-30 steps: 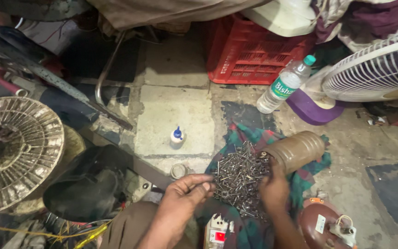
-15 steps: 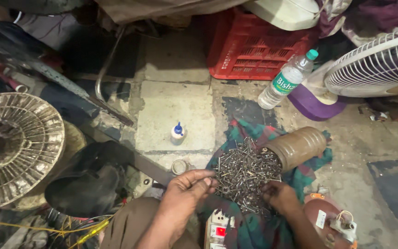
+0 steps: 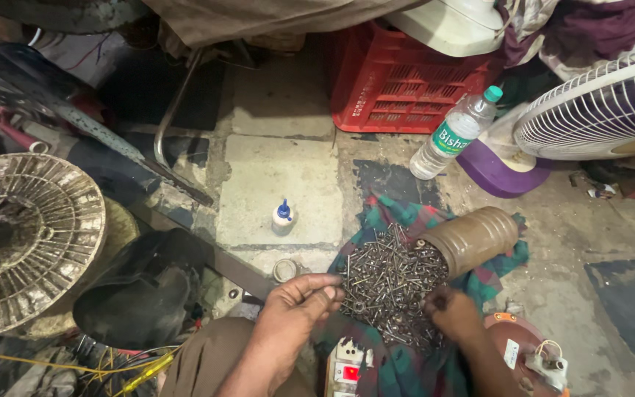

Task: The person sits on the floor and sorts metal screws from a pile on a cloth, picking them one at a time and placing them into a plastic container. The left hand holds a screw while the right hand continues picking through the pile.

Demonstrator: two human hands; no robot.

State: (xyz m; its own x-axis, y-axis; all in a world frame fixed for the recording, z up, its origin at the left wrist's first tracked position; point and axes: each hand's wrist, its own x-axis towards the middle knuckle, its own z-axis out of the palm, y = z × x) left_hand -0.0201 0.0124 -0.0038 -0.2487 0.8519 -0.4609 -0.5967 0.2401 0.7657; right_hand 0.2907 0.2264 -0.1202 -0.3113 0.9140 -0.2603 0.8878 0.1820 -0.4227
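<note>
Both hands down in a heap of loose screws on a green-and-red checked cloth on the floor: left hand pinching something small at its fingertips, probably one screw; right hand curled, fingers digging into the heap. Sorting, apparently; each pick needs a fine pinch. Brown jar tipped at the heap's edge. Behind, clear bottle with green label and cap, small white blue-capped bottle, red crate.
</note>
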